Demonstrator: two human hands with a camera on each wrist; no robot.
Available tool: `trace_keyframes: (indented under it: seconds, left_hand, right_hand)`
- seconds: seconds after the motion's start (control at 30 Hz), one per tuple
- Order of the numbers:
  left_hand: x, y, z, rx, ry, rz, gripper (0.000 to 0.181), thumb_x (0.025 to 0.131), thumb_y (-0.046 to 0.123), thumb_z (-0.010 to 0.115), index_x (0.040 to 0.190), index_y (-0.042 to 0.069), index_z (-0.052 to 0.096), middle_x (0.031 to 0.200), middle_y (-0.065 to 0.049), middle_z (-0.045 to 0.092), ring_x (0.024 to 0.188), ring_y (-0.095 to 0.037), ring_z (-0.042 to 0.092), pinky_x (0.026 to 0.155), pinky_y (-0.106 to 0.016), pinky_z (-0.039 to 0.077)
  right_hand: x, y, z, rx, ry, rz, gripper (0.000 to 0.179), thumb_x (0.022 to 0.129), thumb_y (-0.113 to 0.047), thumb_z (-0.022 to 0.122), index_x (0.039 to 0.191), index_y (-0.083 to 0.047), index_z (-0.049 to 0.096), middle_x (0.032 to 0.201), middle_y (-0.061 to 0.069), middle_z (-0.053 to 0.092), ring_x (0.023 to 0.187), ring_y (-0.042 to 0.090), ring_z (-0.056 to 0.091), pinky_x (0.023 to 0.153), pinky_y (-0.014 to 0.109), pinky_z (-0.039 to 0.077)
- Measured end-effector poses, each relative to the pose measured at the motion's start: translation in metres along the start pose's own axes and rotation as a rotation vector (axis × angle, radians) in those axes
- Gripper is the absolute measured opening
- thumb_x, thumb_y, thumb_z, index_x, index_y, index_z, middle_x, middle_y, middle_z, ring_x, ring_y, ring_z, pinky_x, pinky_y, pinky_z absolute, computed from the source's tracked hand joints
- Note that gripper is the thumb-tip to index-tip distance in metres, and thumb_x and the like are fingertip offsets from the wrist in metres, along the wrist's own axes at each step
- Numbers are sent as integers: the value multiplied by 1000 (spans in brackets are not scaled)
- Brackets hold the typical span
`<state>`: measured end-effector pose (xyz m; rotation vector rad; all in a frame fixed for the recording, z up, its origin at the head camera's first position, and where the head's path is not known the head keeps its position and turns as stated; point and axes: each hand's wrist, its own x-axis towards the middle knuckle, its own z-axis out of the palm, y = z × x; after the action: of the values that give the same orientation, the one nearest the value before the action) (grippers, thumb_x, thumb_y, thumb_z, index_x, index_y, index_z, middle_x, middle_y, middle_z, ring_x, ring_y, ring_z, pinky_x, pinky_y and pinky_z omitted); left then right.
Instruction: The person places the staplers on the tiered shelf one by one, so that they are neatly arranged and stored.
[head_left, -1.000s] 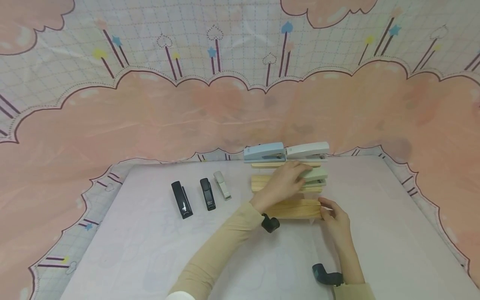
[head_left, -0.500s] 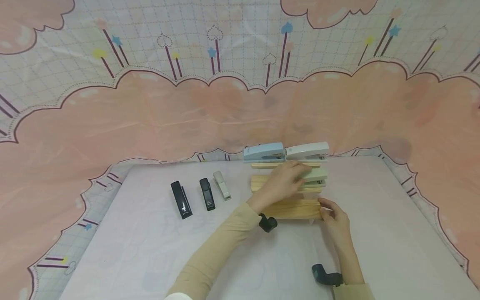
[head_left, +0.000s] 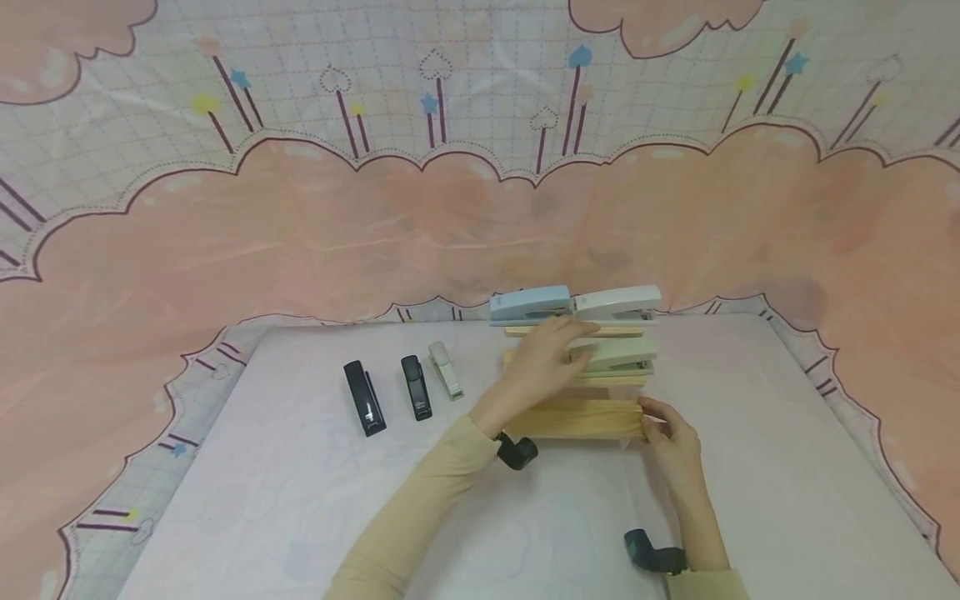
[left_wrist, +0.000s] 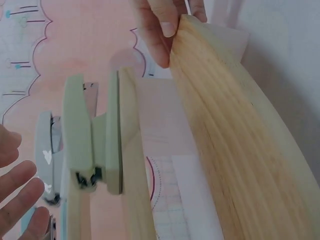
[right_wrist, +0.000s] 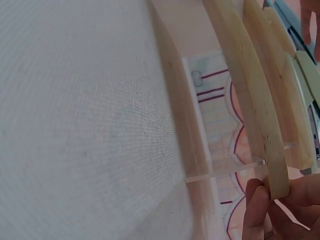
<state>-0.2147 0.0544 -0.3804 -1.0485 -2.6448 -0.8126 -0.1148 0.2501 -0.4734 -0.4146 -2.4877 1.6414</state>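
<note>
My left hand (head_left: 542,358) hovers at the left end of a pale green stapler (head_left: 621,356), fingers loosely spread and holding nothing. In the left wrist view its fingers (left_wrist: 20,187) are apart from that stapler, which sits on the middle tier of a wooden stepped rack. At the rack's right end my right hand (head_left: 672,442) pinches the edge of the front wooden board (head_left: 577,419) between thumb and fingers, as the right wrist view also shows. A light blue stapler (head_left: 529,303) and a white stapler (head_left: 617,302) stand side by side on the top tier.
Left of the rack, a large black stapler (head_left: 364,398), a smaller black stapler (head_left: 416,388) and a light grey stapler (head_left: 446,370) lie in a row on the white table (head_left: 262,500). Clear plastic supports (right_wrist: 225,170) join the boards. A patterned curtain (head_left: 450,225) hangs behind.
My left hand has let go of the green stapler and drawn back to the left, uncovering more of it. The right hand keeps its grip on the board.
</note>
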Motion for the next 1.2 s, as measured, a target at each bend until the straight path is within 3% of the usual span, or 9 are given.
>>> trace_keyframes:
  seconds: [0.2, 0.4, 0.73, 0.97, 1.2]
  left_hand:
    - [-14, -5, -13, -65, 38, -78, 36, 93, 27, 61, 129, 19, 60, 125, 1, 63, 118, -18, 56, 95, -36, 50]
    - [-30, -18, -26, -88, 122, -116, 36, 93, 24, 62, 127, 18, 61, 117, -1, 66, 108, -18, 59, 88, -37, 51]
    - [-65, -43, -47, -156, 224, -218, 34, 91, 17, 63, 125, 14, 62, 121, -5, 65, 107, -22, 60, 90, -40, 50]
    - [-89, -59, -58, -120, 285, -301, 33, 90, 16, 64, 123, 14, 63, 118, -4, 67, 104, -20, 62, 88, -37, 52]
    - [-114, -79, -65, -167, 339, -383, 36, 89, 12, 65, 125, 10, 62, 116, -9, 67, 105, -25, 62, 90, -44, 51]
  right_hand:
    - [0, 0, 0, -5, 5, -1, 35, 98, -8, 48, 132, -2, 54, 133, 21, 56, 83, -15, 50, 73, 8, 46]
    - [0, 1, -1, -11, 1, 4, 35, 99, -9, 47, 132, -2, 54, 134, 20, 55, 83, -16, 49, 74, 8, 45]
    - [0, 1, -1, 1, -12, 13, 36, 99, -10, 47, 134, -3, 53, 135, 20, 55, 84, -14, 50, 74, 8, 45]
    - [1, 1, 0, 12, -11, 9, 36, 99, -9, 46, 133, -2, 53, 134, 21, 55, 84, -13, 50, 74, 8, 46]
    - [1, 2, 0, 16, -6, 7, 35, 98, -9, 46, 132, -2, 53, 133, 20, 55, 84, -13, 51, 74, 9, 47]
